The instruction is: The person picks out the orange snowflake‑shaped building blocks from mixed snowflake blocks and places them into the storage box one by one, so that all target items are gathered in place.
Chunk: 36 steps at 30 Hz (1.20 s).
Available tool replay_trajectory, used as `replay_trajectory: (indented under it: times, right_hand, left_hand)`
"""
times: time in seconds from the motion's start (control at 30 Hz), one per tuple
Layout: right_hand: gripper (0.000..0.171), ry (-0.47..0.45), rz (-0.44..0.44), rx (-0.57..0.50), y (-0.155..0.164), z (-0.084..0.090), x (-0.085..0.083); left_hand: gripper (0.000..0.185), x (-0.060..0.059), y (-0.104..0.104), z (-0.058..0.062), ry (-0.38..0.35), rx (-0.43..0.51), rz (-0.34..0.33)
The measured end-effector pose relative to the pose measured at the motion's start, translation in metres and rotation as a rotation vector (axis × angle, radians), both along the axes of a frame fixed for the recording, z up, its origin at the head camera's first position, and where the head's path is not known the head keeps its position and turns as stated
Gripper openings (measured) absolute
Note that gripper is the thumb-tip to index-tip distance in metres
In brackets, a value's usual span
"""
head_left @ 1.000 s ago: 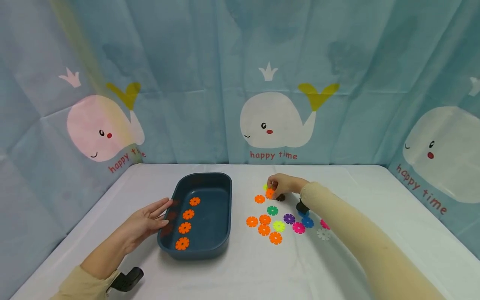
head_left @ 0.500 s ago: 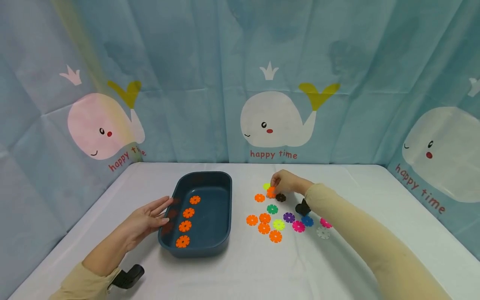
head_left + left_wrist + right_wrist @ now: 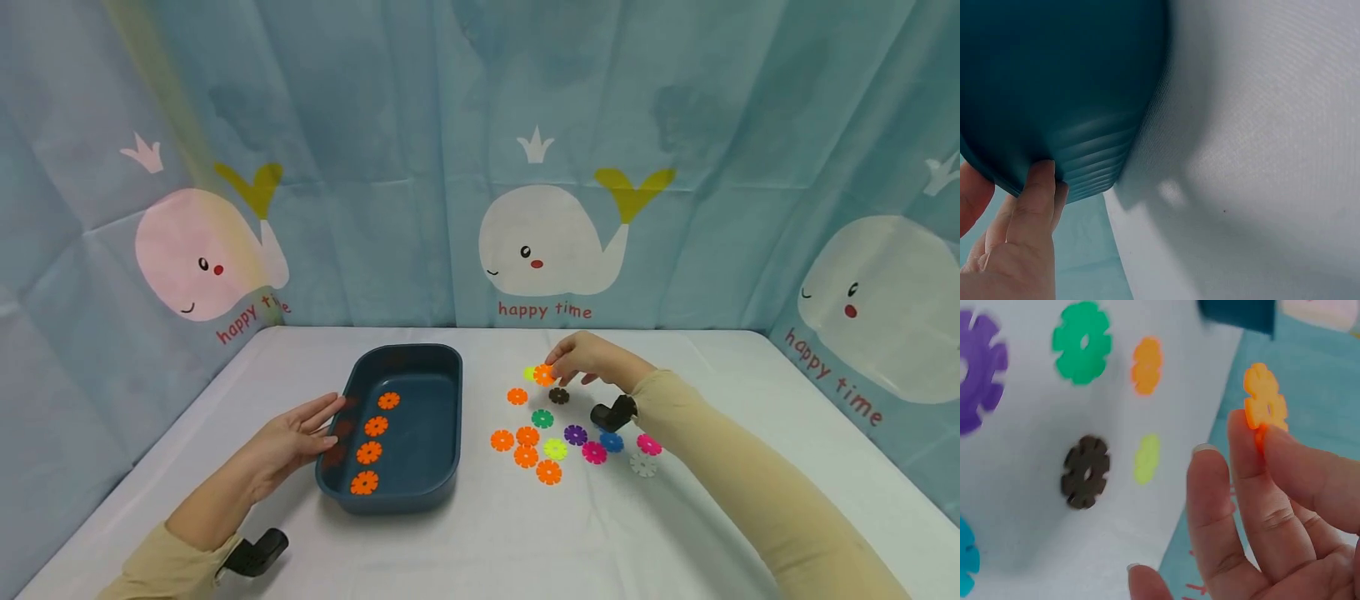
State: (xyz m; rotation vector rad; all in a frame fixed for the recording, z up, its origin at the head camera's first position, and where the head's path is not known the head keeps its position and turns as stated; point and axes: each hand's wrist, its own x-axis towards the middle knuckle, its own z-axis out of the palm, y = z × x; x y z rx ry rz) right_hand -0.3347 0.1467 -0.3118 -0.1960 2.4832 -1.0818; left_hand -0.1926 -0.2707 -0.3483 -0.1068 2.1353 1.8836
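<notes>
My right hand [image 3: 577, 360] pinches an orange snowflake disc [image 3: 543, 374] [image 3: 1264, 403] between thumb and fingertips, lifted just above the table at the far end of the disc cluster. Below it lie a brown disc [image 3: 558, 395] [image 3: 1085, 470], a yellow-green disc [image 3: 530, 373] [image 3: 1146, 458], a green disc [image 3: 542, 418] [image 3: 1082, 342] and an orange disc [image 3: 517, 396] [image 3: 1147, 365]. My left hand [image 3: 296, 433] [image 3: 1019, 237] rests with straight fingers against the left wall of the dark teal tray [image 3: 435, 417] [image 3: 1054, 81]. Several orange discs [image 3: 369, 452] lie inside the tray.
More discs lie on the white tablecloth [image 3: 510, 533] right of the tray: orange ones [image 3: 526, 456], purple [image 3: 574, 434], pink [image 3: 593, 452], blue [image 3: 611, 442], white [image 3: 642, 464]. A blue whale-print curtain [image 3: 540, 167] closes off the back and sides.
My right hand has lifted the orange disc off the table and drawn it slightly up and right, uncovering the brown disc. The left hand and tray have stayed put.
</notes>
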Motion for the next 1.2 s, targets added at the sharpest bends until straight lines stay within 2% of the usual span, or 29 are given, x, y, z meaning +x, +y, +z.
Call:
replay_trajectory:
  times: [0.27,0.77,1.2]
  right_hand:
    - [0.024,-0.037,-0.010,-0.036,-0.001,0.010,0.009]
    - [0.027,-0.067,-0.027,-0.135,-0.006,0.015,0.030]
    - [0.029,-0.065,0.016,-0.227,-0.018,0.017,0.042]
  left_hand:
    - [0.075,0.001,0.000,0.000,0.011,-0.020,-0.004]
    - [0.075,0.000,0.000,-0.002,-0.005,0.011,0.021]
    - [0.075,-0.001,-0.001,-0.001,-0.012,0.024,0.017]
